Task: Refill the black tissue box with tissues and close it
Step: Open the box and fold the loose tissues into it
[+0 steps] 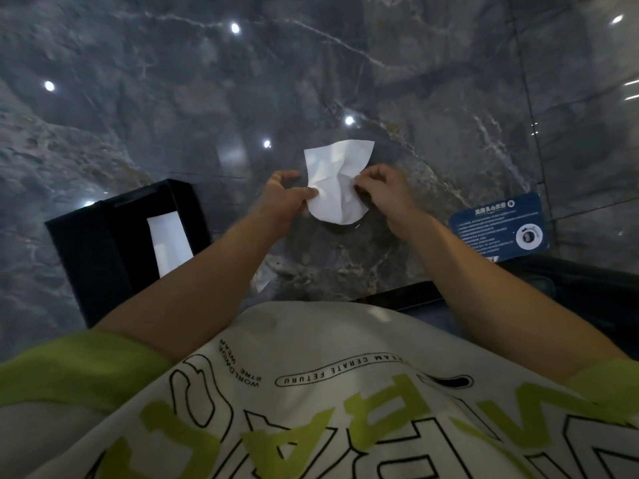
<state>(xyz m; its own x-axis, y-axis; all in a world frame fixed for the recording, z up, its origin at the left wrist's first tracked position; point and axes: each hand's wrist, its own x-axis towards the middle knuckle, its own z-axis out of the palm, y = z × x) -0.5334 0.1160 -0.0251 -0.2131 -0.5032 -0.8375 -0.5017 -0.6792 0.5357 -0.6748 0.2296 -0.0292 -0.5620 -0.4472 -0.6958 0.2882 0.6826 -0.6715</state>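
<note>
Left grip (281,198), right grip (387,191) pinch one crumpled tissue (337,174); one black box (93,243) alongside.

The left forearm (193,271) is covering the near right corner of the black tissue box (93,243) and the lower end of the white tissue (166,233) lying in it. Print on the blue card (498,226) is appearing too small to read. A white scrap (263,280) is showing only partly beside the forearm and cannot be identified. The bottom edge is cutting off the printed shirt (311,426).

Dark grey marble surface (173,81), glossy, white veining, thin seam lines at right. Round light reflections (235,28) scattered across it. Blue printed card (498,226) lies near the right edge.
</note>
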